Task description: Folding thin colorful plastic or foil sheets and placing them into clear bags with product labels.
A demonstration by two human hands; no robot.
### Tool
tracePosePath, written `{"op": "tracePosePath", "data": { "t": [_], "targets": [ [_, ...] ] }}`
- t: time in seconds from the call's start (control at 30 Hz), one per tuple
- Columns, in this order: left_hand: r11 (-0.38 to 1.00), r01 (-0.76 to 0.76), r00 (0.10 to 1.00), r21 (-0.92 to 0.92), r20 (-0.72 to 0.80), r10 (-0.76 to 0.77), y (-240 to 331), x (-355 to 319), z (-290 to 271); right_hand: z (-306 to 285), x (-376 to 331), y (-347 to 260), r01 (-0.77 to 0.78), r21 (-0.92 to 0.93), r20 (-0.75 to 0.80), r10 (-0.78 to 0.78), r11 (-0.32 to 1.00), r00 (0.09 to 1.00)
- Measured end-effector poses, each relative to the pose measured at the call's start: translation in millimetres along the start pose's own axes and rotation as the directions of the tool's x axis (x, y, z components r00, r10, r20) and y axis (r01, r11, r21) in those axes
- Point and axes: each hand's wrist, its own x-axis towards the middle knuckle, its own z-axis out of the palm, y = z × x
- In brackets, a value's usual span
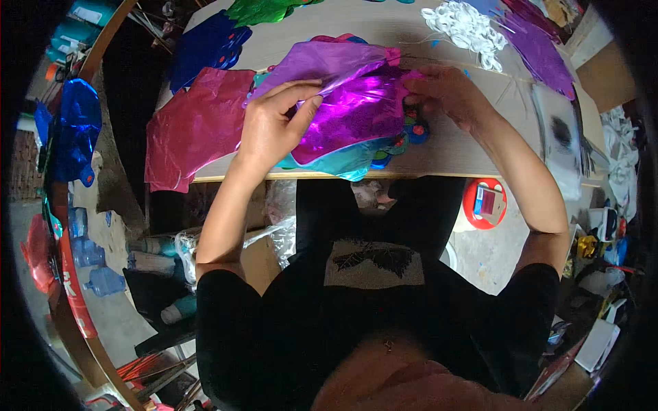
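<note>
Nearest the camera: a black short-sleeved shirt (267,329), with a pale printed panel on its front. Beyond it, the tabletop (329,19) is reached by both forearms.

The purple foil piece (356,103) is found at the near edge of the tabletop, between the hands, laid over a pile in which a teal foil piece (339,163) is seen jutting out below. To the left, a dark red foil piece (199,127) is overhung past the edge; farther back, a blue foil piece (205,55) and, to the right, a heap of white ribbon (466,31) are noted.

Step in hand, as judged: a lighter upper layer is being held up from the shiny foil. For a next move, a light, steady pinch would be called for, with the lower foil kept flat; creasing or slipping of the thin film is judged the main risk.

Pose: the left hand (273,127) is arched over the left side, the film edge gripped between thumb and forefinger. The right hand (449,96) is brought in from the right, wrist bent, fingers curled at the pink tab on the far side; whether the tab is pinched cannot be told for shadow. Both elbows are bent and held wide of the torso.
</note>
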Motion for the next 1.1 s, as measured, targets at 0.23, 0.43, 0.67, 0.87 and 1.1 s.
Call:
{"op": "tracePosePath", "data": {
  "t": [0.23,0.43,0.67,0.87,1.1],
  "targets": [
    [0.998,0.048,0.986,0.028,-0.162,-0.043,6.9,-0.4,5.1,3.2,1.0,7.5,0.013,-0.059,-0.032,-0.015,0.998,0.999],
    [0.995,-0.025,0.995,0.100,-0.095,0.034,32.5,-10.0,17.5,15.7,-5.0,-1.8,0.052,-0.006,-0.157,-0.053,0.999,0.986],
    [0.936,-0.118,0.993,0.332,0.051,0.106,41.4,-6.3,36.5,22.8,-3.6,-7.8,0.084,0.206,-0.135,-0.057,0.975,0.989],
    [0.898,-0.152,0.988,0.413,0.039,0.150,20.8,-1.4,36.6,-4.7,4.6,-12.4,0.103,-0.023,-0.103,-0.105,0.994,0.989],
    [0.956,-0.169,0.986,0.241,0.045,0.163,30.0,4.2,35.4,-29.4,6.7,-2.6,0.389,-0.794,0.064,-0.572,0.467,0.817]
  ]
}}
